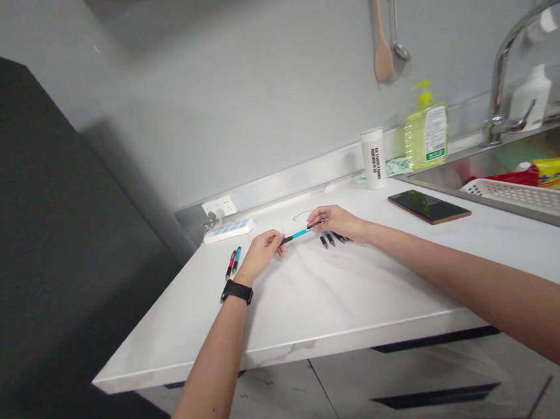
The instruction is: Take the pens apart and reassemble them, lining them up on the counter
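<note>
You are holding a light, stiff teal pen [302,232] above the white surface [291,315], your left hand [259,253] and right hand [336,222] closing on opposite ends. Its slim, slippery barrel is safest pinched firmly near mid-length.

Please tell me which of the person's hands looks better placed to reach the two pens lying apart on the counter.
Left, probably: the left hand sits right beside those two pens, while the right hand lies farther off, beyond the teal pen both hands hold.
</note>
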Available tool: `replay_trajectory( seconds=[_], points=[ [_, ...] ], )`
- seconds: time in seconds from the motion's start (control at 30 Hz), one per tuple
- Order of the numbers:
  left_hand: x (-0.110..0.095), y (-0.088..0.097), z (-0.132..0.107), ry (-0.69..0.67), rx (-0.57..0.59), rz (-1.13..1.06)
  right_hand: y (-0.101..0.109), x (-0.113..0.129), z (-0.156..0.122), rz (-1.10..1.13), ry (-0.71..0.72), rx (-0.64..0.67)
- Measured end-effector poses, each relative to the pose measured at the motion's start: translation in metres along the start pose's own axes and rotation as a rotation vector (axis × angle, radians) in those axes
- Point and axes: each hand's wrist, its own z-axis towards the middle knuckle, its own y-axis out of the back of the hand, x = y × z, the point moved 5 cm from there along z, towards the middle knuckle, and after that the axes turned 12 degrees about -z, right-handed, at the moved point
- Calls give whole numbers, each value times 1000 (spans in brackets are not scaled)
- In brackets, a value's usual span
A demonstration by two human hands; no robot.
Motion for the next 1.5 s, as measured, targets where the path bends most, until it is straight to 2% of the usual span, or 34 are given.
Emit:
replay_trajectory(
  seconds=[0.1,0.2,0.33,0.5,0.8,0.93,1.2,1.37,1.5],
  points=[
    [1,0,2,-20,-28,-39,-1,2,-1,10,4,7],
    [1,-2,2,-50,-7,-89,-3,2,-1,18,4,23],
    [3,-2,0,-1,-8,-151,-5,1,1,36,3,28],
    [3,-11,1,36,95,-152,-6,1,0,40,14,33],
    [1,-15,-2,104,143,-219,-14,1,-3,146,-13,38],
    [5,-19,-4,165,181,-220,-20,2,-5,174,11,79],
    [6,-16,2,158,131,-170,-19,7,-6,169,43,21],
    [4,-18,-3,195,189,-255,-23,8,-6,145,104,24],
    [6,-14,-4,213,160,-313,-22,7,-4,129,123,6]
  ],
)
